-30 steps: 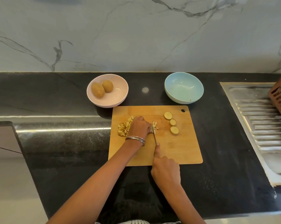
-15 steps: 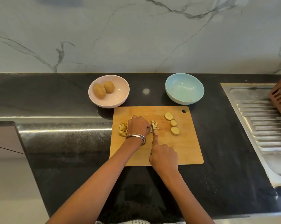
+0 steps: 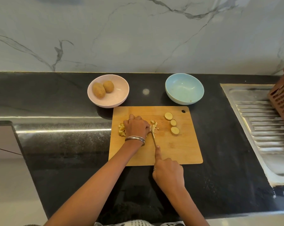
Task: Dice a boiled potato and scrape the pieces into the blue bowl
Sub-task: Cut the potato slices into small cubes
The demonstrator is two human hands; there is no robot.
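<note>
Steel knife has slid back toward the person since half a second ago, right hand wrapped round its handle. Left hand pins the potato strips beside the blade; blue bowl waits empty beyond, so dicing's ongoing.

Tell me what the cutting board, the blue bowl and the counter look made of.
Cutting board: wood or bamboo, by its tan grain, matte.
Blue bowl: probably plastic or melamine, smooth with a dull sheen; ceramic is possible.
Counter: polished black stone, probably granite, speckled and reflective.

Two bowls, two whole potatoes, three slices, one board.
</note>
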